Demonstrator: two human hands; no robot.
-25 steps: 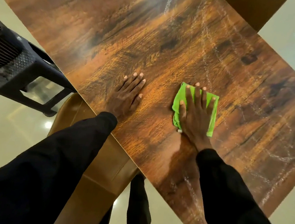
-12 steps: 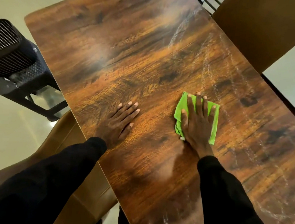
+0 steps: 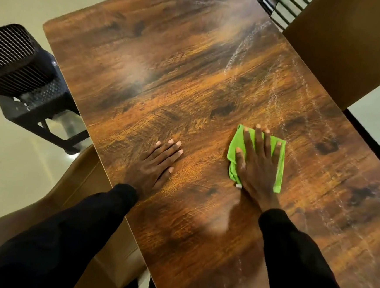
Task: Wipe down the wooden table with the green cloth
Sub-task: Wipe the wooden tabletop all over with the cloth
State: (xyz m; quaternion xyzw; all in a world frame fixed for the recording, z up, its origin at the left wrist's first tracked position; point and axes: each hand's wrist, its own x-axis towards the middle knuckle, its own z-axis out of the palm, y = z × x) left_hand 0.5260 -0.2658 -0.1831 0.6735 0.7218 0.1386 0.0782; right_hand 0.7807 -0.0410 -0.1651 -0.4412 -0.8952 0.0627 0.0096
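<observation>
Flat, right hand [image 3: 256, 165] pressing green cloth [image 3: 277, 171], left hand [image 3: 154, 163] on wooden table [image 3: 167, 78]

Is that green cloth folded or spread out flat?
Folded: the green cloth shows bunched, doubled layers at its left edge under the right hand.

Open table [image 3: 166, 85] ahead; black chair [image 3: 13, 59] left

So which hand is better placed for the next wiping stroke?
Right. The right hand lies flat on the cloth, fingers spread over it, with whitish streaks ahead of it. The left hand rests bare on the table, apart from the cloth.
</observation>
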